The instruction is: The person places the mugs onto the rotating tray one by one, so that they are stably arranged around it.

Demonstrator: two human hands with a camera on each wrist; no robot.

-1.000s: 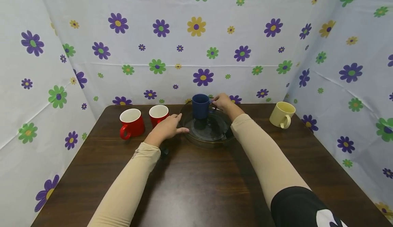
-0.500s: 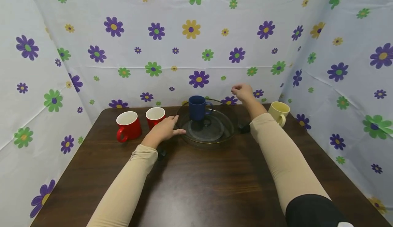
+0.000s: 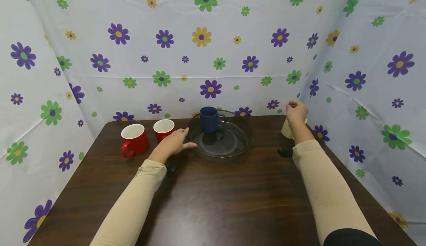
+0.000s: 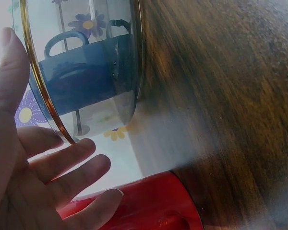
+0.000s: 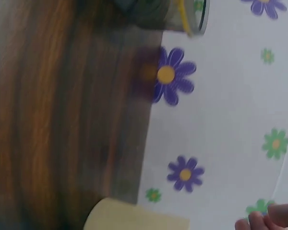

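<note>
A clear glass bowl stands at the back of the table with a blue mug upright inside it. My left hand is at the bowl's left side, fingers spread and loosely bent; in the left wrist view its fingertips lie at the gold-looking rim. Over to the right, my right hand hovers above a pale yellow mug, hiding much of it. In the right wrist view, that hand's fingers are loosely curled with nothing seen in them, apart from the yellow mug.
Two red mugs with white insides stand left of the bowl: a nearer red mug and a farther red mug, the latter partly behind my left hand. Flowered cloth hangs along the back and sides of the dark wooden table.
My right hand has let go of the blue mug's handle, risen, and swung right to above the yellow mug. The left hand has stayed at the bowl. The head view has shifted slightly.
</note>
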